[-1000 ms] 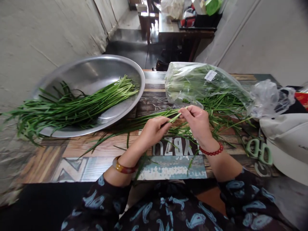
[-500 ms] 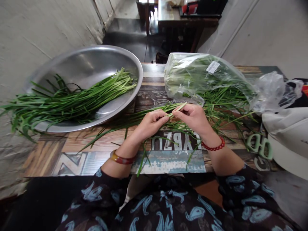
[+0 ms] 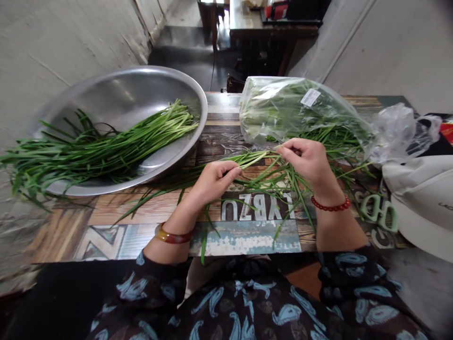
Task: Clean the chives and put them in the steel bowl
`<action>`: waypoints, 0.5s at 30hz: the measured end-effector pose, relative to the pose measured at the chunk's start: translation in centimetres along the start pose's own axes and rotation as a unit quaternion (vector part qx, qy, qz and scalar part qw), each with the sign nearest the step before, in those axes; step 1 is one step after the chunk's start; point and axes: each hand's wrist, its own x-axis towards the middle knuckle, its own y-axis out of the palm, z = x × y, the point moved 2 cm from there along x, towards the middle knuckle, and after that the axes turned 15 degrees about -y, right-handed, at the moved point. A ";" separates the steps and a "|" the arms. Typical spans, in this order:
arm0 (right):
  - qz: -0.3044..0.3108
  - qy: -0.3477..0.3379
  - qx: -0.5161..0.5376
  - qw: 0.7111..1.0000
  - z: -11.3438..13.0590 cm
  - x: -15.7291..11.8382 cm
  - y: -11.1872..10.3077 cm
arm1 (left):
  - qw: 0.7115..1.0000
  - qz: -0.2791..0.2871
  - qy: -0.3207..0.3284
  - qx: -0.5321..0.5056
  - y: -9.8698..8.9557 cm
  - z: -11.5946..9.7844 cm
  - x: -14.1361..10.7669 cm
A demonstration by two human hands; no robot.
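Note:
My left hand (image 3: 215, 182) is closed, thumb against finger, on a few garlic chives (image 3: 253, 159). Their pale stem ends stick out to the right, and the green leaves trail left across the table. To the right, my right hand (image 3: 306, 160) is pinched shut just past those stem ends. What is between its fingertips is too small to make out. Loose chive leaves (image 3: 292, 182) lie below and around it. A large steel basin (image 3: 123, 87) at the left holds a thick bunch of chives (image 3: 141, 141), leaves hanging over its rim.
Behind my right hand lies a clear plastic bag (image 3: 272, 101) of chives, with a crumpled bag end (image 3: 392, 127) beside it. Green-handled scissors (image 3: 378, 212) and a white cap (image 3: 421, 203) are at the right. The patterned table's front edge (image 3: 244, 256) is close to me.
My right hand has moved right and slightly up, away from my left hand. My left hand has shifted slightly left, still holding the chives.

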 end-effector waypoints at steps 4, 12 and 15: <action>0.138 -0.047 0.036 0.989 -0.3 -0.1 -1.0 | 0.994 -0.059 0.008 0.090 -0.2 0.7 0.0; 0.047 -0.178 -0.057 0.981 1.9 0.1 2.0 | 0.980 -0.069 0.048 0.180 0.4 0.6 -0.4; 0.088 -0.187 -0.072 0.976 2.0 -0.2 3.3 | 0.983 -0.063 0.072 0.159 0.5 0.4 -0.4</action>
